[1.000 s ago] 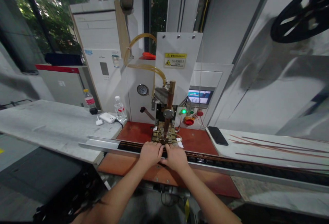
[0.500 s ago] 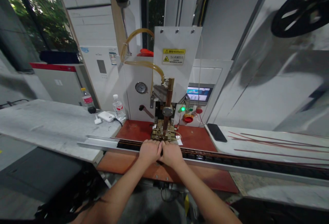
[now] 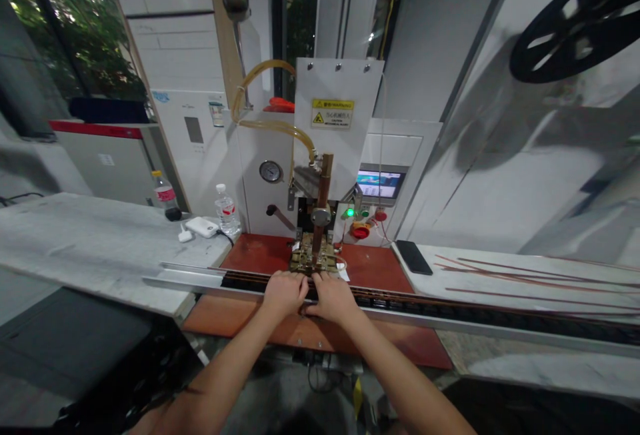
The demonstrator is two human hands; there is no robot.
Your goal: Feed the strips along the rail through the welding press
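Just in front of the brass clamp block (image 3: 300, 260) of a bench machine, my two hands lie side by side. My left hand (image 3: 284, 294) is closed, fingers curled over the thin brown strips (image 3: 400, 298) that run along a metal channel (image 3: 185, 282). My right hand (image 3: 333, 298) also grips at the strips, its thumb stretched toward the left hand. A small gap parts the hands. The fingertips and the exact bit of strip they hold are hidden. An upright copper rod (image 3: 324, 182) comes down onto the clamp block above them.
A white machine housing (image 3: 330, 148) with a warning label stands behind, with a lit screen (image 3: 381, 183) and a red knob (image 3: 360, 230). Bottles (image 3: 227, 212) and a white charger (image 3: 201, 226) are at left; a phone (image 3: 414, 257) and loose brown strips (image 3: 500, 268) lie right.
My hands have moved slightly apart, and the right thumb now sticks out to the left. The whole view has shifted a little.
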